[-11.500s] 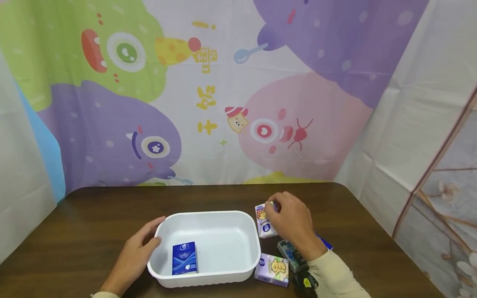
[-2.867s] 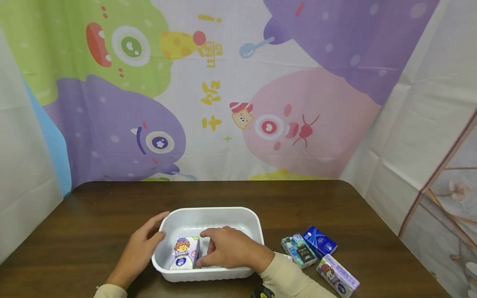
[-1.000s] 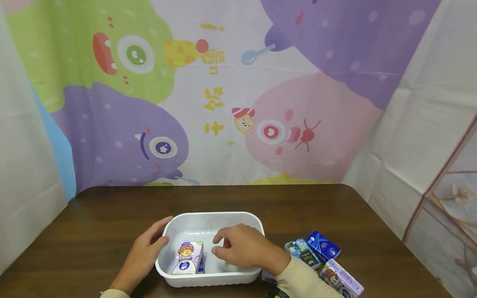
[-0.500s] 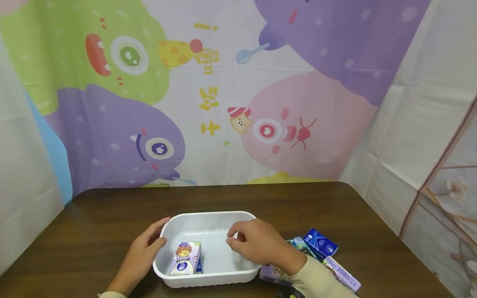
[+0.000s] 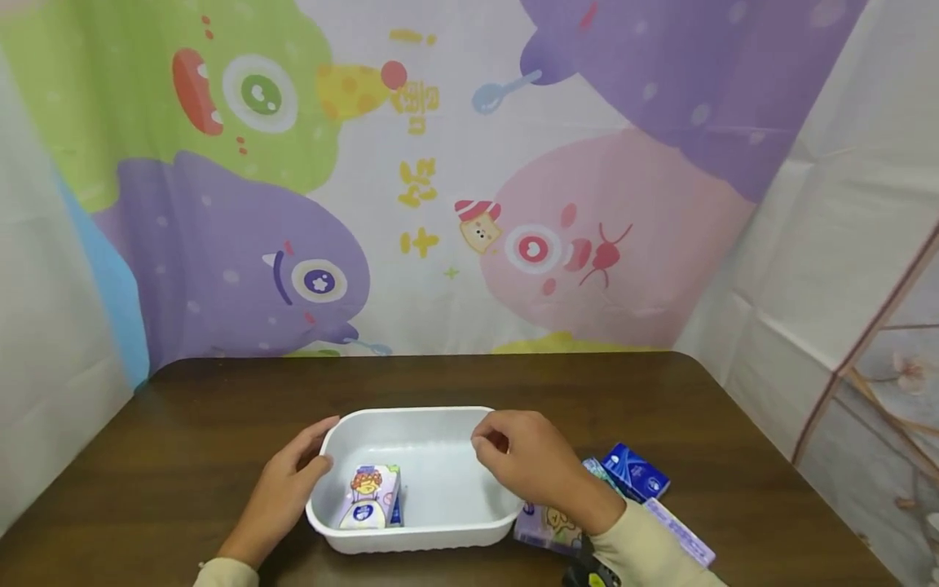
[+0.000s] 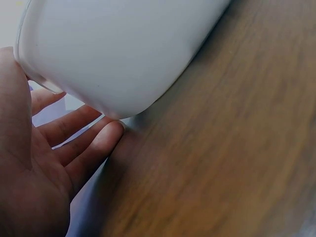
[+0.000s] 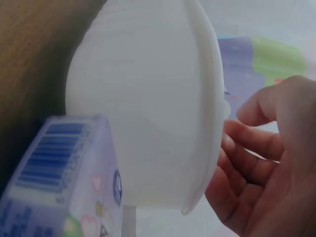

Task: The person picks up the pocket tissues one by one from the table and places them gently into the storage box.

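My left hand (image 5: 282,492) is at the left end of the white tray (image 5: 447,489), thumb hooked over the rim and the fingers fairly straight along the outside wall. My right hand (image 5: 530,456) is at the tray's right rim, its fingers curled in toward the thumb, holding nothing. The tray sits on the dark wooden table (image 5: 220,424), nearer me than the far edge; it is oblong, with rounded corners, a rolled lip and a smooth, softly shiny floor. In its left half lies a cartoon packet (image 5: 369,499), pale lilac and white, printed with a yellow-faced character under reddish-brown curls, with a round dark blue badge near the end closest to me. Along its right side shows a strip of a deep blue packet (image 5: 397,512), mostly hidden by it. Just outside the tray, by my right wrist, is a purple packet (image 5: 550,528) with a yellow bear on it. Beyond my forearm lie a glossy blue packet (image 5: 635,473), a teal one (image 5: 600,473) largely covered by my arm, and a slim lavender packet (image 5: 681,531). A black object (image 5: 587,572) with a yellow patch sits below my wrist, partly hidden by my cream sleeve (image 5: 649,545).
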`<action>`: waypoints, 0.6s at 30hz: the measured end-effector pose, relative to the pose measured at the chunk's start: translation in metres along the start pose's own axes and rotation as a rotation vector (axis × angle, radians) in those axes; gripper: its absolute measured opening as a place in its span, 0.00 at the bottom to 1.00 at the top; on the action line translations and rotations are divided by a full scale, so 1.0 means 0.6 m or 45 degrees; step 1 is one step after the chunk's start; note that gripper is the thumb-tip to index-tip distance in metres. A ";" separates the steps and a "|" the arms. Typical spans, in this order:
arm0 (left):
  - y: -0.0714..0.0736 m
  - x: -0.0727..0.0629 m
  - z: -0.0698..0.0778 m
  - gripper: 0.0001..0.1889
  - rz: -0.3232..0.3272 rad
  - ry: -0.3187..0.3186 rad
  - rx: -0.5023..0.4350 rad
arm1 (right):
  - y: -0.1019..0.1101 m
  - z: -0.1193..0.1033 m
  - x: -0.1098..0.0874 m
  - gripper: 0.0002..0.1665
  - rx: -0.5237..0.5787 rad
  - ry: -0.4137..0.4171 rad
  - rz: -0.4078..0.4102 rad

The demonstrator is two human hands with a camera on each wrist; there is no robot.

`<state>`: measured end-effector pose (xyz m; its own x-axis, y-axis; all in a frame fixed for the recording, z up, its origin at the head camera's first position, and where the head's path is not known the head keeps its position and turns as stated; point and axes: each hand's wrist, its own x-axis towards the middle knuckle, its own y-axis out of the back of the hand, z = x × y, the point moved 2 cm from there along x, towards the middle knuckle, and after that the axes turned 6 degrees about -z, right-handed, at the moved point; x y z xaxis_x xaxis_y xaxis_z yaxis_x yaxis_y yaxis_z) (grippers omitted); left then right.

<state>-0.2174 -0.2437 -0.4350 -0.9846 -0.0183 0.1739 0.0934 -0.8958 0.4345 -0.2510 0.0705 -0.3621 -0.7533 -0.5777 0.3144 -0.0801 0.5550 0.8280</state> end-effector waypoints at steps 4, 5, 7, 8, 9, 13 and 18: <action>0.002 0.005 0.005 0.25 -0.010 -0.013 0.004 | 0.009 0.005 0.001 0.08 0.001 -0.020 0.075; 0.002 0.005 0.005 0.25 -0.012 -0.013 0.006 | 0.011 0.006 0.001 0.08 0.002 -0.026 0.084; 0.002 0.005 0.005 0.25 -0.013 -0.002 0.008 | 0.014 0.008 0.001 0.08 -0.002 -0.039 0.093; 0.002 0.005 0.004 0.25 -0.015 0.001 0.006 | 0.016 0.009 0.001 0.08 -0.002 -0.047 0.093; 0.002 0.005 0.004 0.25 -0.015 0.005 0.006 | 0.017 0.011 0.001 0.08 -0.005 -0.059 0.091; 0.002 0.004 0.004 0.25 -0.018 0.015 0.003 | 0.025 0.017 0.001 0.07 -0.029 -0.120 0.077; 0.003 0.002 0.001 0.25 -0.019 0.022 0.012 | 0.034 0.026 0.002 0.06 -0.082 -0.200 0.075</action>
<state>-0.2184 -0.2451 -0.4336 -0.9882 -0.0127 0.1523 0.0801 -0.8919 0.4451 -0.2640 0.0905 -0.3519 -0.8483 -0.4424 0.2909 0.0053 0.5424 0.8401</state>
